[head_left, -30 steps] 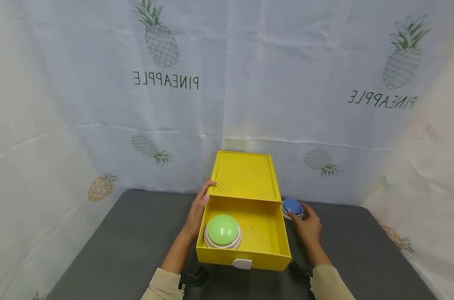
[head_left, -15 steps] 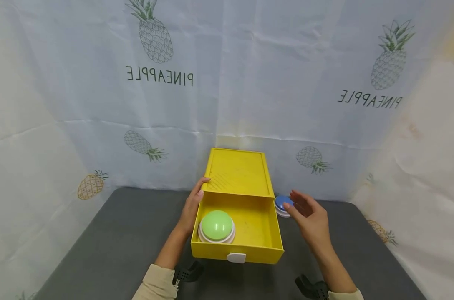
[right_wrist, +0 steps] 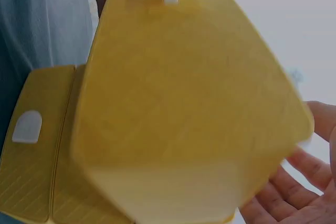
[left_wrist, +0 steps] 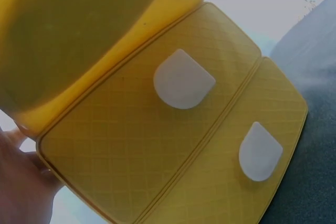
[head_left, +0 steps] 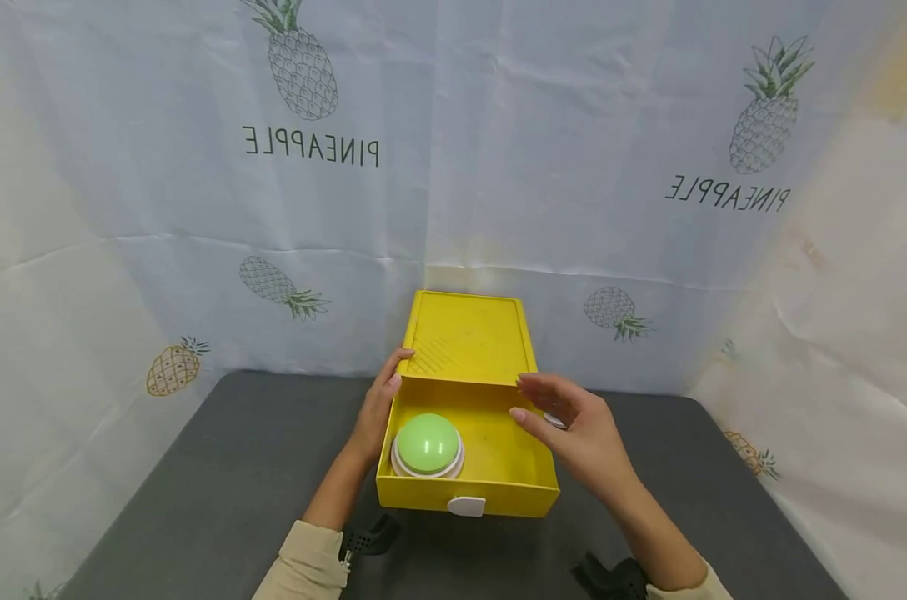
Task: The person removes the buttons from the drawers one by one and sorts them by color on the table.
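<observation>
A yellow drawer cabinet [head_left: 468, 337] stands on the table with its top drawer [head_left: 498, 496] pulled out. Inside that drawer, at the front left, sits a green dome-shaped button [head_left: 428, 443] on a white base. My left hand [head_left: 371, 421] rests against the cabinet's left side, its fingertips near the top edge. Over the drawer's right wall hovers my right hand [head_left: 581, 425], fingers spread and holding nothing. Behind it, to the cabinet's right, only the white rim of the blue dome button [head_left: 554, 421] shows. Below the pulled-out drawer, the left wrist view has two closed drawer fronts [left_wrist: 121, 145] with white knobs.
The dark grey table [head_left: 236, 467] extends to both sides of the cabinet. A white curtain [head_left: 468, 167] printed with pineapples hangs close behind it. Black wrist straps [head_left: 611, 579] sit on both forearms.
My right hand has let go of the blue dome button and moved left to the drawer's right edge, covering most of the button. The left hand stays on the cabinet. The view shifts slightly.
</observation>
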A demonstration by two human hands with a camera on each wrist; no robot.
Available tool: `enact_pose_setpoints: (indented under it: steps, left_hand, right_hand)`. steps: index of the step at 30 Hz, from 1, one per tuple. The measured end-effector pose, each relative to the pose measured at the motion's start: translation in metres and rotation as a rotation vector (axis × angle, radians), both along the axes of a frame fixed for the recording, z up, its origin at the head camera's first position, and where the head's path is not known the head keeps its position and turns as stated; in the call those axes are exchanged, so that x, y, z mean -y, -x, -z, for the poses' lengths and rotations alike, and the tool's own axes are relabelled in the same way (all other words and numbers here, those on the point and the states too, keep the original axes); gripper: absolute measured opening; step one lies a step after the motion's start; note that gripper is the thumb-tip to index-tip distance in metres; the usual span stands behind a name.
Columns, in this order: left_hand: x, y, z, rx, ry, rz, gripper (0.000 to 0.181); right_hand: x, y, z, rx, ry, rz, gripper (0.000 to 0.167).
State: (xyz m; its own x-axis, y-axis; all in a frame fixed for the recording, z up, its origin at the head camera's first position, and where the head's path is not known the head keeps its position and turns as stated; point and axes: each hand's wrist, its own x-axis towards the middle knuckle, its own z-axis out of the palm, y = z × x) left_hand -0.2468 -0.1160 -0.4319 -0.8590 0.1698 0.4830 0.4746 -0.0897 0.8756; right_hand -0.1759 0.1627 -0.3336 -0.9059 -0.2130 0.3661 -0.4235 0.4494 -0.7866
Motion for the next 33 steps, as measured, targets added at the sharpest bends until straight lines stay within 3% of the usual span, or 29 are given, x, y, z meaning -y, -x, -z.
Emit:
enact_pose_setpoints:
  steps: [8,13,29,33]
  left_hand:
    - [0.002,-0.001,-0.003,0.012,-0.009,0.001,0.046]
    - [0.003,0.000,-0.001,0.026,0.011,-0.004,0.047]
    - [0.001,-0.001,-0.002,0.024,-0.010,0.015,0.047]
    - [0.000,0.000,-0.002,0.018,-0.018,0.023,0.047]
  right_hand:
    - [0.029,-0.001,-0.008,0.107,-0.096,-0.205,0.051]
    - [0.043,0.004,-0.007,0.146,-0.164,-0.285,0.050]
    - [0.068,0.020,-0.003,0.155,-0.395,-0.346,0.044]
    - [0.071,0.024,-0.002,0.191,-0.465,-0.343,0.045]
